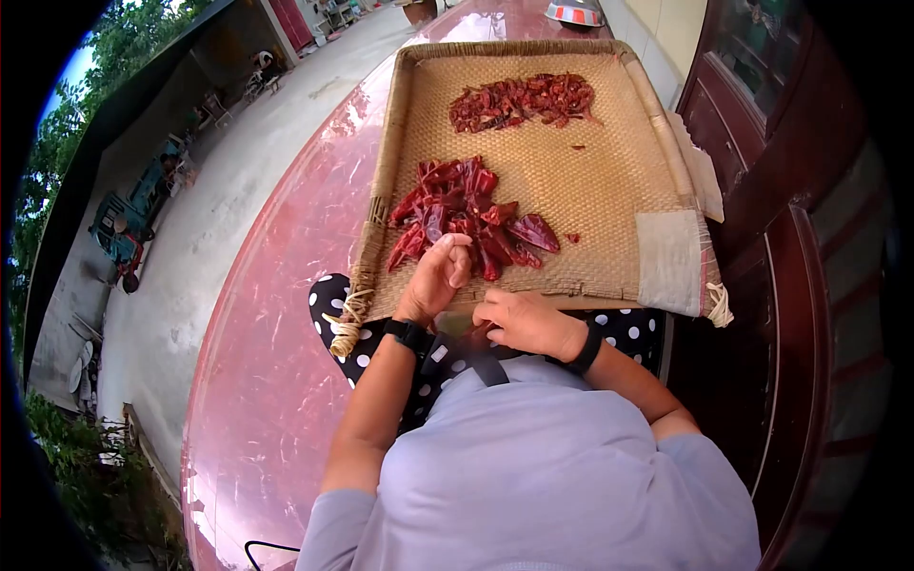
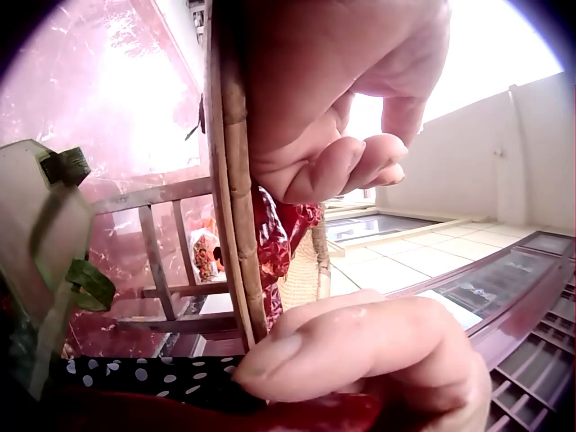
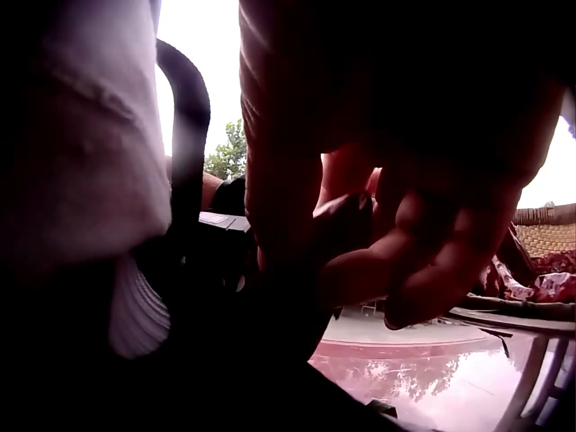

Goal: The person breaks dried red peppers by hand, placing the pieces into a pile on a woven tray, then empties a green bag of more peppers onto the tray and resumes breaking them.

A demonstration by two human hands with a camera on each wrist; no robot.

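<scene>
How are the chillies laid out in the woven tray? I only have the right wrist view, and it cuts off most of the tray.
Observer: The head view shows two separate groups in the woven tray: a near pile of larger pods and a far pile of finer pieces.
Operator: Understood. Where is the left hand compared with those?
Observer: In the head view, the left hand overlaps the front edge of the near pile; I can't tell whether it touches any pods.

Gap between near chillies (image 1: 447, 198) and far heap (image 1: 522, 103), rim (image 1: 514, 48) beyond
</scene>
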